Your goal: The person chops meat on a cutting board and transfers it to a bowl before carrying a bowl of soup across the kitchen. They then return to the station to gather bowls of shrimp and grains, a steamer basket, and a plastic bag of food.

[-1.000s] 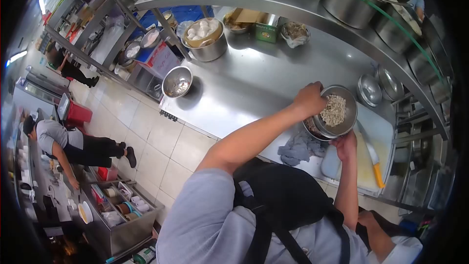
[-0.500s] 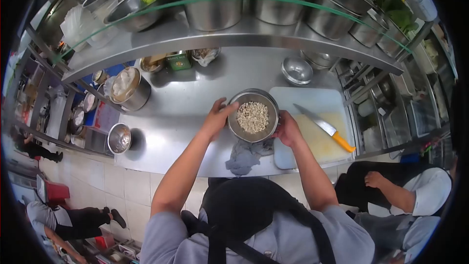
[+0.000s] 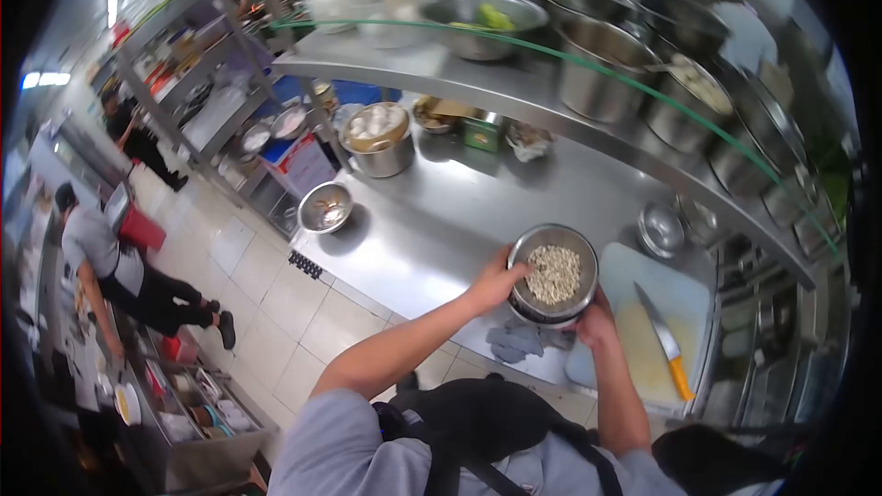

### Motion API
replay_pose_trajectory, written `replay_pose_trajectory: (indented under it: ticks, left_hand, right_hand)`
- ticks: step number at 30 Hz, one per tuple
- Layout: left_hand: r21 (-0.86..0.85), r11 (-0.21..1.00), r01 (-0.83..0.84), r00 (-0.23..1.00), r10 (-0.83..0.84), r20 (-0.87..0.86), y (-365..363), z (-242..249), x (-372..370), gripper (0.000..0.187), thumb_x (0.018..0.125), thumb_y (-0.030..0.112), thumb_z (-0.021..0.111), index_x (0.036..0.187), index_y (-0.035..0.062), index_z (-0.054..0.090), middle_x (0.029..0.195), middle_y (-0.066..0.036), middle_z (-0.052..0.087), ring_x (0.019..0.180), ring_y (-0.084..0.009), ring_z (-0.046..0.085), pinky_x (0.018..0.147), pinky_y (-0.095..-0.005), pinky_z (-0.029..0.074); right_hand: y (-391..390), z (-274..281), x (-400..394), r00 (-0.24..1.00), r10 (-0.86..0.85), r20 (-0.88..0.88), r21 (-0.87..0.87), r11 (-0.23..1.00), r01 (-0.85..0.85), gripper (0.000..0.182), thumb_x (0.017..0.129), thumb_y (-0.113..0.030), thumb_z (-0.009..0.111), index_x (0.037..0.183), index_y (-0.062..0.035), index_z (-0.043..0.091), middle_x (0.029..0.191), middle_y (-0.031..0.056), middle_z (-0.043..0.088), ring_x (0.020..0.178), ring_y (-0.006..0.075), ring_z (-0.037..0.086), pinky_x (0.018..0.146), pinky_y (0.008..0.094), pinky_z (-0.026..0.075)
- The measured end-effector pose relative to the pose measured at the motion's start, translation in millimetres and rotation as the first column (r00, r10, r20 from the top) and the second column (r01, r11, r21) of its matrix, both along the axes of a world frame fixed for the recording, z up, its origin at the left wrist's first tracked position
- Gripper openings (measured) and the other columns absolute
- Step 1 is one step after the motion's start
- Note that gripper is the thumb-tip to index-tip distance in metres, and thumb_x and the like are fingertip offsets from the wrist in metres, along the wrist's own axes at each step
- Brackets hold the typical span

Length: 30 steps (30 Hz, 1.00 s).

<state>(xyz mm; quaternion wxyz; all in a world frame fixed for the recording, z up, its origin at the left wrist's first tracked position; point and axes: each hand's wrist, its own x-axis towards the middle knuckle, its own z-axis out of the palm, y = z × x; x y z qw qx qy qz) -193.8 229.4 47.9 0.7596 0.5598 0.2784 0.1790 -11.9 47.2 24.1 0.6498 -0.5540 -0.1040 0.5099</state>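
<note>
A round steel bowl (image 3: 588,257) holds pale chopped pieces (image 3: 554,274). My left hand (image 3: 498,281) grips its left rim, the thumb over the edge. On the lower right side my right hand (image 3: 594,320) holds the same bowl, its fingers partly hidden beneath it. Below the bowl a crumpled grey cloth (image 3: 514,342) lies on the steel table (image 3: 413,248). To the right, a knife with a yellow handle (image 3: 678,373) rests on a pale cutting board (image 3: 611,377).
A small bowl (image 3: 325,208) and a pot of white items (image 3: 384,158) stand at the table's left. Steel bowls (image 3: 661,230) sit behind the board. A shelf (image 3: 514,83) with pots crosses above. One person (image 3: 119,266) works at a left counter; another (image 3: 138,133) stands farther back.
The view has swung left, showing more of the aisle and left counter. Both hands still hold the bowl, which appears farther right and lower in view.
</note>
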Motion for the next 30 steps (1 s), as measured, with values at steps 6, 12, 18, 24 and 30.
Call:
replay_pose_trajectory:
  ticks: [6,12,18,24,30]
  left_hand:
    - [0.183,0.983,-0.016,0.998,0.028,-0.063,3,54,-131,0.082,0.095,0.039,0.068,0.155,-0.0045,0.033,0.148,-0.024,0.049,0.139,-0.0305,0.047,0.116,-0.0389,0.037]
    - [0.177,0.976,-0.124,0.981,0.148,-0.127,35,57,-290,0.076,0.101,0.052,0.059,0.155,0.0031,0.037,0.145,-0.016,0.052,0.137,-0.0261,0.047,0.111,-0.0408,0.042]
    - [-0.124,0.929,-0.348,0.937,0.342,-0.068,95,71,-431,0.065,0.107,0.047,0.049,0.154,0.0033,0.040,0.147,-0.012,0.054,0.140,-0.0271,0.046,0.108,-0.0482,0.045]
    - [-0.342,0.870,-0.354,0.917,0.395,0.054,162,32,-523,0.045,0.108,0.022,0.048,0.147,0.0012,0.048,0.146,-0.013,0.057,0.130,-0.0255,0.058,0.106,-0.0415,0.051]
    - [-0.422,0.829,-0.367,0.922,0.383,-0.051,207,25,-556,0.045,0.105,0.015,0.054,0.147,-0.0001,0.047,0.142,-0.016,0.059,0.122,-0.0267,0.064,0.102,-0.0403,0.055]
  right_hand:
    - [11,13,-101,0.997,0.051,-0.060,0.045,0.998,-0.048,0.048,0.102,-0.007,0.054,0.149,-0.0107,0.041,0.137,0.0166,0.060,0.110,0.0333,0.069,0.074,0.0451,0.065]
    - [74,21,-240,0.978,0.133,-0.162,0.164,0.981,-0.106,0.050,0.101,0.001,0.053,0.148,-0.0117,0.044,0.143,0.0140,0.056,0.128,0.0285,0.059,0.104,0.0426,0.054]
    - [154,23,-354,0.926,0.295,-0.237,0.205,0.947,-0.249,0.054,0.098,0.003,0.054,0.150,-0.0111,0.042,0.137,0.0156,0.058,0.123,0.0299,0.062,0.097,0.0472,0.058]
    - [245,50,-416,0.832,0.531,-0.164,0.160,0.846,-0.508,0.061,0.096,-0.006,0.060,0.152,-0.0136,0.036,0.133,0.0187,0.058,0.100,0.0363,0.072,0.060,0.0508,0.067]
    - [338,50,-430,0.743,0.669,-0.040,0.163,0.738,-0.655,0.068,0.097,-0.016,0.065,0.156,-0.0132,0.031,0.124,0.0207,0.065,0.093,0.0340,0.075,0.057,0.0463,0.068]
